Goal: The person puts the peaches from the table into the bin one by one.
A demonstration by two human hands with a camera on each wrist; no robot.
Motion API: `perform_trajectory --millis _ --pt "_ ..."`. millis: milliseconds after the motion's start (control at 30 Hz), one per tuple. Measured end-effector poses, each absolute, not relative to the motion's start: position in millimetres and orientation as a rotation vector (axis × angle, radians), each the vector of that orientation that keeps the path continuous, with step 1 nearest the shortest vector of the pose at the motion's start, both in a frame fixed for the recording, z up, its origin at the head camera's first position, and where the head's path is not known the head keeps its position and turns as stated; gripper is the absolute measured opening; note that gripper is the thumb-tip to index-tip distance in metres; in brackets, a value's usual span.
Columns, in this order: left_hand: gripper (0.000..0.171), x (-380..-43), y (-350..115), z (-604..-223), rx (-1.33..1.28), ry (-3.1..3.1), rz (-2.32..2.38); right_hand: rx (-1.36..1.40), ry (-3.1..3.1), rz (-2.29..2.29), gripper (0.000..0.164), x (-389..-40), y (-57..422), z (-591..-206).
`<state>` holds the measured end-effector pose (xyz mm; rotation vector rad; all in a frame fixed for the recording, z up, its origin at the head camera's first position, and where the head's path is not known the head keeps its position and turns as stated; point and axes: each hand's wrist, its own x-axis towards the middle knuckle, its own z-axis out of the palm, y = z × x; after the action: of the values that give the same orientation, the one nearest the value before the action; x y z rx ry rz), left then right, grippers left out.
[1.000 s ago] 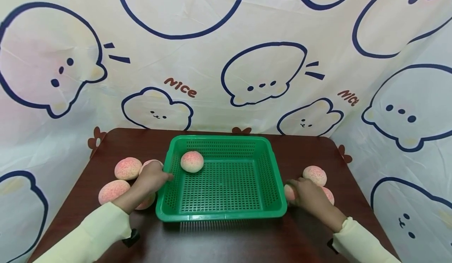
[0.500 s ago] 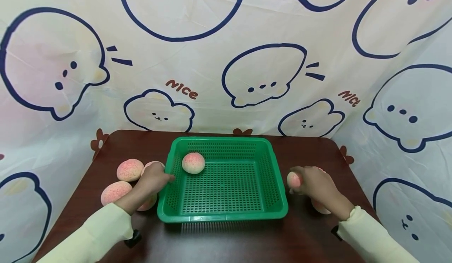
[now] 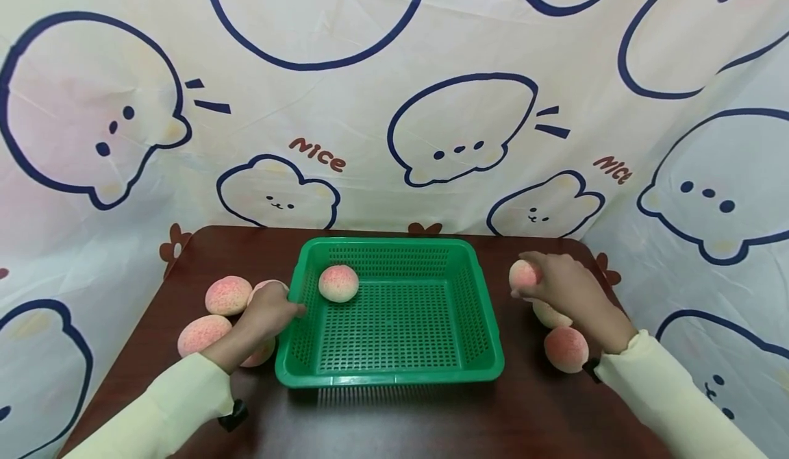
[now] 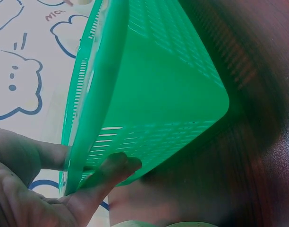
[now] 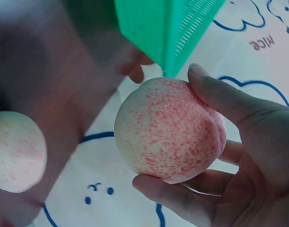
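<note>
With its thumb and fingers on either side of the wall, my left hand [image 3: 268, 314] grips the left rim of a green plastic basket [image 3: 394, 379]; the left wrist view shows this hold on the basket [image 4: 158, 75] closely. A pink-speckled peach [image 3: 338, 283] lies inside, near the back left corner. To the right of the basket, my right hand [image 3: 567, 288] holds another peach [image 5: 168, 130] between thumb and fingers, raised off the table. Below that hand are a pale peach [image 3: 550, 314], partly covered, and a redder peach [image 3: 566, 349].
Several peaches [image 3: 228, 295] sit left of the basket, some partly behind my left hand and forearm. Everything stands on a dark brown wooden table [image 3: 394, 425]. A cartoon-printed cloth [image 3: 370, 116] hangs around its back and sides.
My right hand has lifted its peach from beside the basket and carried it back and to the right, uncovering the redder peach. My left hand stays on the basket rim.
</note>
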<state>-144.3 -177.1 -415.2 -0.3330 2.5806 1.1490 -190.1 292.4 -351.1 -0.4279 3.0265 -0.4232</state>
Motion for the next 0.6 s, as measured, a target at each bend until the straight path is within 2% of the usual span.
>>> perform_trajectory --millis 233,333,600 --pt "0.012 -144 -177 -414 -0.344 2.572 1.147 -0.444 2.988 -0.473 0.016 -200 284 -335" --pt "0.011 -144 -177 -413 -0.344 2.568 1.156 -0.449 2.98 -0.496 0.016 -203 278 -332" --pt "0.011 -143 -176 -413 -0.324 2.581 1.16 -0.46 2.975 -0.461 0.029 -214 259 -323"
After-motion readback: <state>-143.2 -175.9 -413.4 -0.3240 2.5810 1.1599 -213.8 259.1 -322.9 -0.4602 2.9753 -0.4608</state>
